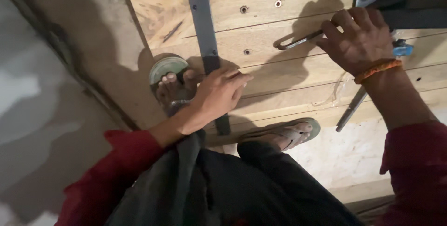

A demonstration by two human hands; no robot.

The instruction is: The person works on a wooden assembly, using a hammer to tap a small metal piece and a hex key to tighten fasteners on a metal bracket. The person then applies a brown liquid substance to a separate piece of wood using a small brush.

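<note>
**Two hands on metal bars over a wooden floor**

We see no box, bowl or bag here. Our left hand lies flat, fingers together, on a long flat grey metal strip that runs across the pale wooden plank floor. It presses but grips nothing. Our right hand is curled shut on a thin grey metal rod with a looped end, near a dark metal bracket. The planks have small screw holes and dark lines between them. Our feet, in green sandals, stand on the wood. A grey wall is on the left. A small blue thing peeks out behind the right hand; we cannot tell what it is. The rod's middle is hidden under the hand.
</note>
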